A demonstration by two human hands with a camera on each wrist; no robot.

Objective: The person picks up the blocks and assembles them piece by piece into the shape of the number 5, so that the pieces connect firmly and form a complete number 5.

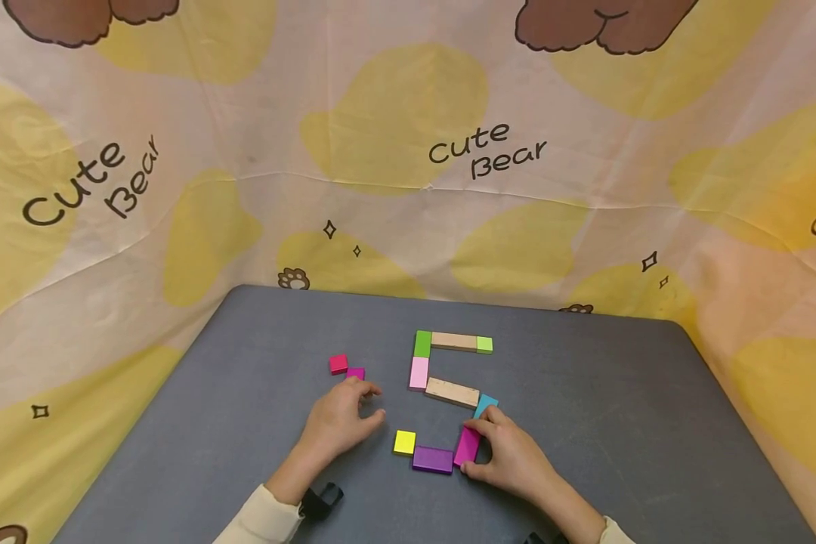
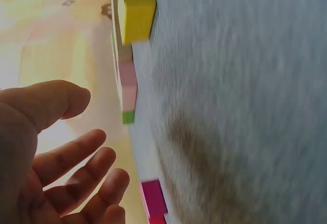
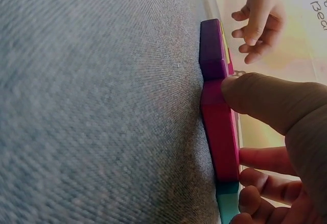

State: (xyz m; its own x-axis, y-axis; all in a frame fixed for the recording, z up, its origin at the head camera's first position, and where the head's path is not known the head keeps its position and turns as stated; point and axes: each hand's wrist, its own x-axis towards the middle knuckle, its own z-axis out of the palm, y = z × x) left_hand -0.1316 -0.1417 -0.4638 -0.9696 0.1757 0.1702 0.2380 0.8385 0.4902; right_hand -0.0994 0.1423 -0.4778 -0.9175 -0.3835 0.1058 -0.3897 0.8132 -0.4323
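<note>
My right hand [image 1: 513, 457] holds a magenta rectangular block [image 1: 468, 447] lying on the table, thumb at its near end and fingertips toward its far end. That block joins a purple block [image 1: 432, 459] on its left and a blue block [image 1: 486, 405] at its far end, partly covered by fingers. A yellow cube [image 1: 404, 443] sits at the purple block's left end. My left hand [image 1: 340, 419] hovers over the table with relaxed, slightly bent fingers and nothing in them. Just beyond its fingertips lie a magenta cube [image 1: 357, 373] and a red cube [image 1: 338, 364].
The blocks form a figure like a 5. Its upper part has a wooden block [image 1: 452, 392], a pink block [image 1: 418, 373], a green block [image 1: 422, 344], another wooden block [image 1: 453, 341] and a light green cube [image 1: 484, 345]. A patterned cloth [image 1: 394, 151] hangs behind the grey table [image 1: 619, 393].
</note>
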